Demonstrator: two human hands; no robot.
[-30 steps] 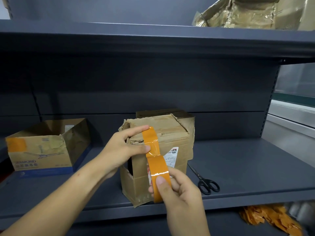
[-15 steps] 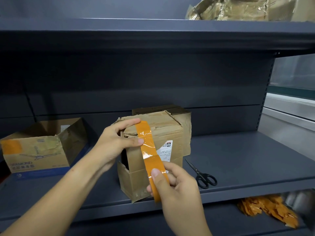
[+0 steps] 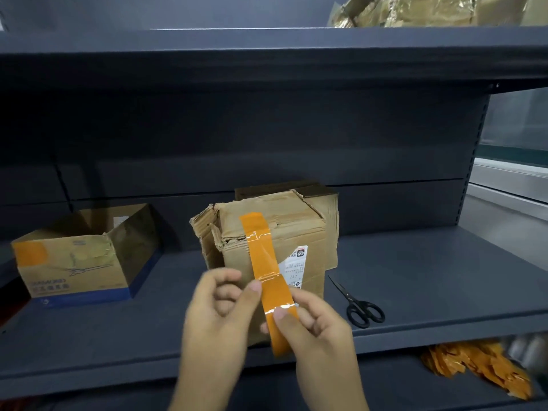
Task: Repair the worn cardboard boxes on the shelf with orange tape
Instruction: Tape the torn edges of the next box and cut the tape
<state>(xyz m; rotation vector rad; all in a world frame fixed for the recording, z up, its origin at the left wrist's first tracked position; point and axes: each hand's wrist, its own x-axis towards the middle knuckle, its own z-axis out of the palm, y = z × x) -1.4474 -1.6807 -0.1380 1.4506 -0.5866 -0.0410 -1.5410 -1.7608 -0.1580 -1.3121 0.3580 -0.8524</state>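
A worn cardboard box (image 3: 296,232) stands mid-shelf, its top front edge torn and crumpled. A strip of orange tape (image 3: 262,262) is stuck on the box top and runs down over the front face. My right hand (image 3: 317,333) pinches the strip's free lower end between thumb and fingers, just in front of the box. My left hand (image 3: 219,310) is beside the strip at mid-height, fingers curled, with the thumb tip touching the tape's left edge. A second, open-topped box (image 3: 74,268) with an orange patch sits at the left.
Black scissors (image 3: 361,310) lie on the grey shelf (image 3: 430,277) right of the box. A pile of orange tape scraps (image 3: 474,369) sits on the level below, at the right. A tape-covered box (image 3: 415,10) is on the upper shelf.
My left hand has left the box's top edge and come down beside the middle of the strip. The strip's top end now stays on the box by itself. My right hand keeps the lower end.
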